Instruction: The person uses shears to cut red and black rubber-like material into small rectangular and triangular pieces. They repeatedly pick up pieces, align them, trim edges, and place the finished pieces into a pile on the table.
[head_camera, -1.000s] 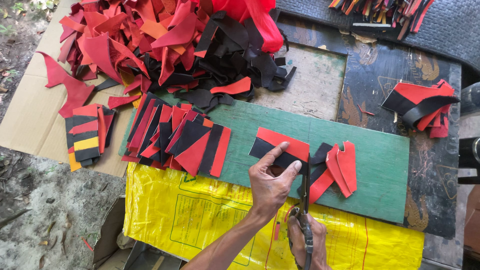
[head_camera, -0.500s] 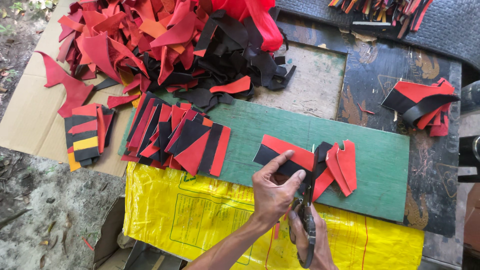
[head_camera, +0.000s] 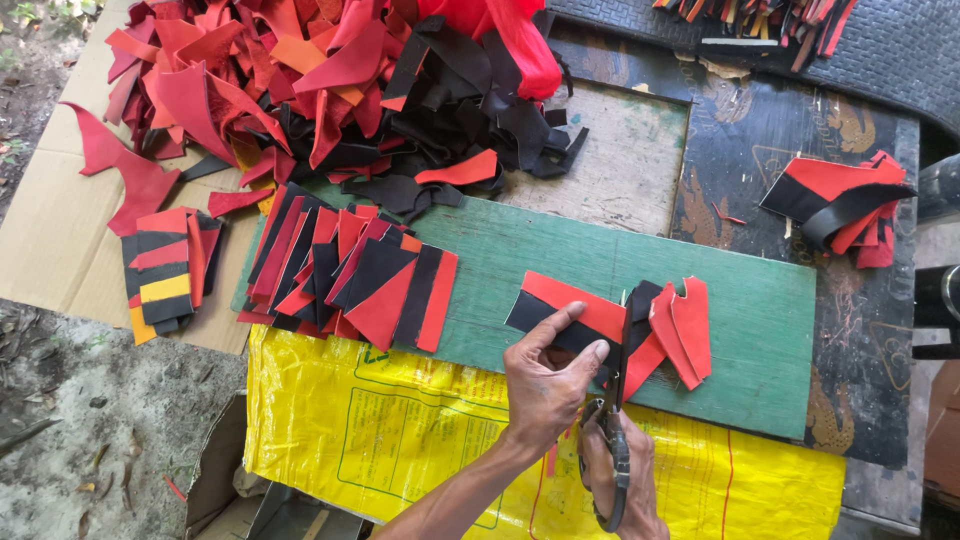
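Observation:
My left hand (head_camera: 548, 385) pinches a stacked red and black leather strip (head_camera: 566, 312) that lies on the green board (head_camera: 760, 330). My right hand (head_camera: 628, 478) grips a pair of dark scissors (head_camera: 613, 440), blades pointing up into the strip's right end. Just right of the blades lie cut red and black pieces (head_camera: 680, 330). The right hand is partly hidden behind the left wrist and the scissor handles.
A fanned row of cut red and black strips (head_camera: 350, 275) covers the board's left end. A big heap of scraps (head_camera: 330, 90) lies behind. Smaller stacks sit at left (head_camera: 165, 270) and right (head_camera: 845, 205). A yellow sack (head_camera: 400, 440) hangs at the front.
My left hand slid right along the strip and closed its pinch on it. The scissors rose so their blades reach the strip's right end.

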